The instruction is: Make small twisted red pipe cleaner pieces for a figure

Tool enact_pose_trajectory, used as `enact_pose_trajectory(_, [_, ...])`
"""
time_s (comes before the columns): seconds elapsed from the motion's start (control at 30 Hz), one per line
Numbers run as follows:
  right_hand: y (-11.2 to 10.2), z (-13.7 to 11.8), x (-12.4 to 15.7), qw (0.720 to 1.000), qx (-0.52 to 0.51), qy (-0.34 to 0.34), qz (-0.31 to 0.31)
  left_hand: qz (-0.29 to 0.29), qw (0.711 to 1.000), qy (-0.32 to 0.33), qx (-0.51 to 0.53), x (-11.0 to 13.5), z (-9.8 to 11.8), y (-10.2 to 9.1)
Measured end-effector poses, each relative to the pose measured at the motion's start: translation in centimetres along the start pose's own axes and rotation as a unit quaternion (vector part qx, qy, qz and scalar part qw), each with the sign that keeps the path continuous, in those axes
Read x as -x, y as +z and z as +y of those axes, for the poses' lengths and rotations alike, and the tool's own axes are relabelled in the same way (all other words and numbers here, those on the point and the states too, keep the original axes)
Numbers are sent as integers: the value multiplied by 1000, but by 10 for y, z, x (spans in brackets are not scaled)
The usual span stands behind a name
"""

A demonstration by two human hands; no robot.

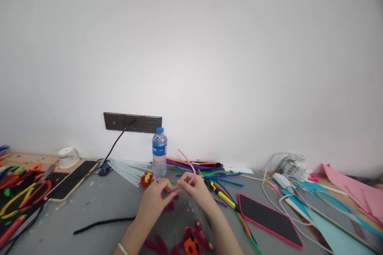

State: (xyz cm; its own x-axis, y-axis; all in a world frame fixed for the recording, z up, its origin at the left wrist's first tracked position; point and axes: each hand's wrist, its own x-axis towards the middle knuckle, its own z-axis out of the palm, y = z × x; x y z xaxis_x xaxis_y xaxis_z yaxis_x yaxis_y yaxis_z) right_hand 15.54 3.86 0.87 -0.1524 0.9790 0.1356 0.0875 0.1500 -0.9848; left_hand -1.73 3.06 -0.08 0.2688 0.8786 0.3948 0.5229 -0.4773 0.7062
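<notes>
My left hand (155, 199) and my right hand (196, 189) meet over the grey table, both pinched on a pink pipe cleaner (188, 167) that curves up and back between them. A red and yellow fuzzy figure (147, 179) lies just behind my left hand. Red and orange pipe cleaner pieces (191, 243) lie near my wrists at the bottom edge.
A water bottle (159, 152) stands behind my hands, with a pile of coloured pipe cleaners (197, 165) to its right. Yellow-handled pliers (220, 195) and a pink-cased phone (269, 219) lie right. Another phone (72, 179) and a black pipe cleaner (101, 223) lie left. Cables (284, 195) trail right.
</notes>
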Motion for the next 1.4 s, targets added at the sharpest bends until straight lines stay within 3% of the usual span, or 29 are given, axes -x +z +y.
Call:
enact_pose_trajectory(0.2, [-1, -1, 1, 999, -33, -3, -5, -8, 1000, -18, 16, 0, -1, -1])
enact_pose_trajectory(0.57, [0, -2, 2, 997, -81, -4, 4, 27, 998, 13, 59, -2, 4, -3])
enact_pose_trajectory(0.77, [0, -8, 4, 996, -93, 6, 9, -61, 980, -78, 173, -4, 8, -2])
enact_pose_trajectory(0.9, [1, -10, 4, 995, -101, -1, 1, -93, 965, -87, 231, -4, 5, 1])
enact_pose_trajectory(1.17, [-15, 1, 1, 976, -204, -15, 78, 15, 944, -121, 305, -8, -1, -3])
enact_pose_trajectory(1.4, [-33, -2, 2, 944, -284, -17, 166, 116, 861, -188, 459, -11, 0, -9])
